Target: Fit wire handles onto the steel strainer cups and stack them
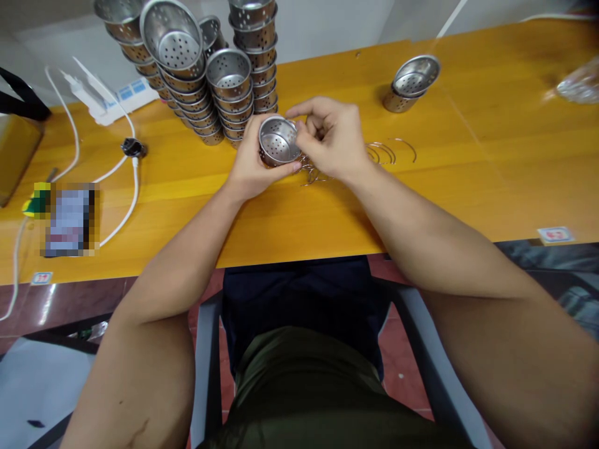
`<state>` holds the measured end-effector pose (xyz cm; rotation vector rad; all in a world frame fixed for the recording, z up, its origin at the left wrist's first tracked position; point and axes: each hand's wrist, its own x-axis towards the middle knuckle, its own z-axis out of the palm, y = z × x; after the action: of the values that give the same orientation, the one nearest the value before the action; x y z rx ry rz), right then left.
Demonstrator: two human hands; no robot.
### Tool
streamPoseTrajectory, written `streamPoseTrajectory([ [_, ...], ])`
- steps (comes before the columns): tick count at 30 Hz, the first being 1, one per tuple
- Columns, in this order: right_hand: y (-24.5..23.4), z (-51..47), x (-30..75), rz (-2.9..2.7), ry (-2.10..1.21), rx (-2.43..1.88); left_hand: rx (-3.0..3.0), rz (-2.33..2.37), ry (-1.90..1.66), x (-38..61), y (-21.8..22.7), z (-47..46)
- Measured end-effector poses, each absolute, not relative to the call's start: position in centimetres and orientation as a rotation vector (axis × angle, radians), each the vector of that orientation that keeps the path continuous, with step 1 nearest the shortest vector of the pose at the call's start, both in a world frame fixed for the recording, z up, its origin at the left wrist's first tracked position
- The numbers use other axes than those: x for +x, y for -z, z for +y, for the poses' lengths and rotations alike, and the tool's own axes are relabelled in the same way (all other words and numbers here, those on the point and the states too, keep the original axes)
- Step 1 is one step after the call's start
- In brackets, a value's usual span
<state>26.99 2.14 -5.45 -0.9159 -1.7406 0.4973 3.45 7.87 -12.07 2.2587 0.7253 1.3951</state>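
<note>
My left hand (250, 163) is wrapped round a small perforated metal cup (277, 142), tilted so that its open mouth faces me. At the cup's right rim is my right hand (333, 136), its thumb and bent fingers drawn together in a pinch. Whatever lies between those fingertips is too small to make out. Several thin curved wire pieces (384, 152) lie on the table under and to the right of my right hand. Close behind the left hand rises a stack of similar cups (230, 78).
More tall cup stacks (180, 56) lean at the back left. Two nested cups (414, 78) stand at the back right. White cables, a power strip (116, 100) and a blurred phone-like object (70, 219) occupy the left of the yellow table (290, 224). Clear plastic (580, 84) lies far right.
</note>
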Motion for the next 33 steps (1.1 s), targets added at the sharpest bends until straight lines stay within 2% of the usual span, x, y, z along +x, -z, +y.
streamPoseTrajectory([
  [22, 5.3, 1.4, 25.4, -1.709, -0.485, -0.964, 2.392, 0.706, -1.324, 3.3, 11.1, 6.8],
  [25, 5.0, 1.6, 25.7, -1.701, -0.591, -0.903, 2.319, 0.733, -1.331, 3.4, 11.6, 6.9],
  [33, 3.4, 1.9, 29.4, -1.882, -1.147, -0.646, 2.219, 0.75, -1.276, 2.9, 12.2, 7.5],
])
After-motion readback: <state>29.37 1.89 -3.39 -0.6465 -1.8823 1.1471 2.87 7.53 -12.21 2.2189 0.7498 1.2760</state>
